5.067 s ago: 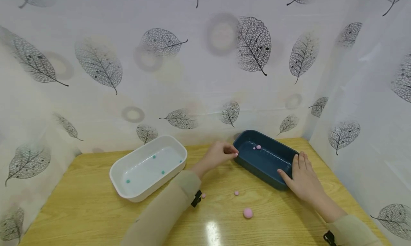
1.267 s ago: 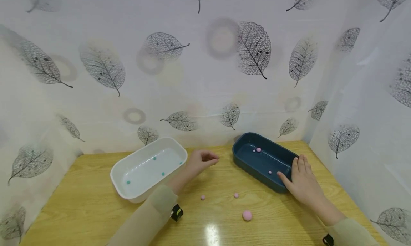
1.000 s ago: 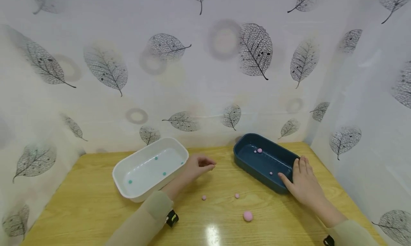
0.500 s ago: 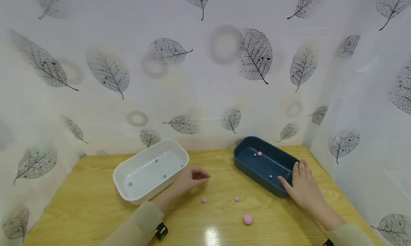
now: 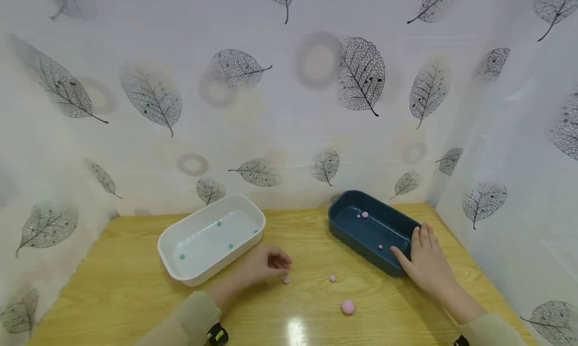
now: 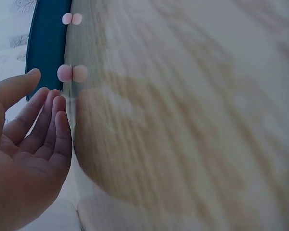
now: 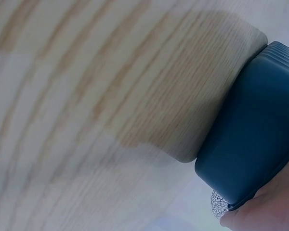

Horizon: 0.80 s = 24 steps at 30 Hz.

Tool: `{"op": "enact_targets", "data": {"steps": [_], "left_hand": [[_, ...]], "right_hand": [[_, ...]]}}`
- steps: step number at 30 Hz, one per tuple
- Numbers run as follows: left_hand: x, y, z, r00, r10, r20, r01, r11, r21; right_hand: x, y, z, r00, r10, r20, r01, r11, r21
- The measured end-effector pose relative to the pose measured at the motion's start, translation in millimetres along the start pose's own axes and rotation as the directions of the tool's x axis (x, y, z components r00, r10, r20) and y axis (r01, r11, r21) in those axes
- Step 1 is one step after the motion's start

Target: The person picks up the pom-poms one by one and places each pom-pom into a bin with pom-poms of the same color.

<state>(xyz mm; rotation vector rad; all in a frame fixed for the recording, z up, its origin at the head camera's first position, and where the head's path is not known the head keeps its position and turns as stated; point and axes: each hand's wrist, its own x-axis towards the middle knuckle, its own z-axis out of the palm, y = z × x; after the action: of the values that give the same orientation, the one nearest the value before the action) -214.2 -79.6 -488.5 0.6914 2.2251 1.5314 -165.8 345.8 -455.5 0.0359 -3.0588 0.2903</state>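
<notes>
My left hand point(image 5: 262, 267) hovers low over the table, thumb and fingers apart and holding nothing. Right by its thumb tip lies a small pink ball point(image 5: 286, 281). In the left wrist view the left hand point(image 6: 31, 149) shows the gap between thumb and lightly bent fingers, with two pink balls beyond it. To the right on the wood are another small pink ball point(image 5: 332, 278) and a larger pink ball point(image 5: 347, 307). My right hand point(image 5: 426, 260) rests with straight fingers on the near right end of the dark blue tray point(image 5: 368, 231), which contains three small pink balls.
A white tray point(image 5: 203, 240) with several small teal balls stands on the left, just behind my left forearm. The wooden table point(image 5: 113, 296) reaches back to a leaf-patterned curtain point(image 5: 289, 120) that also closes off both sides.
One more pink ball now lies in the blue tray than at first. My left hand has left that tray, moving left and toward me to a ball. The right hand stays on the rim.
</notes>
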Motion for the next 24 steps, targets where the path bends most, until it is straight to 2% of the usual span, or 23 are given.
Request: {"op": "enact_targets", "data": {"steps": [3, 9, 17, 24], "left_hand": [[-2.6, 2.7, 0.5, 1.000, -0.007, 0.027, 0.006, 0.999, 0.038], [-4.4, 2.5, -0.1, 0.998, 0.014, 0.068, -0.022, 0.992, 0.121], [-4.9, -3.9, -1.2, 0.990, 0.097, 0.101, -0.114, 0.978, 0.176], [-3.7, -4.2, 2.4, 0.987, 0.113, 0.117, -0.137, 0.964, 0.228]], "right_hand": [[-0.6, -1.2, -0.7, 1.000, 0.002, 0.008, -0.002, 1.000, 0.006], [-2.0, -2.4, -1.2, 1.000, 0.002, -0.001, -0.002, 1.000, 0.009], [-1.7, -3.2, -1.5, 1.000, 0.000, -0.004, 0.000, 1.000, 0.017], [-1.9, -2.9, -0.8, 1.000, 0.007, 0.000, -0.007, 1.000, 0.009]]}}
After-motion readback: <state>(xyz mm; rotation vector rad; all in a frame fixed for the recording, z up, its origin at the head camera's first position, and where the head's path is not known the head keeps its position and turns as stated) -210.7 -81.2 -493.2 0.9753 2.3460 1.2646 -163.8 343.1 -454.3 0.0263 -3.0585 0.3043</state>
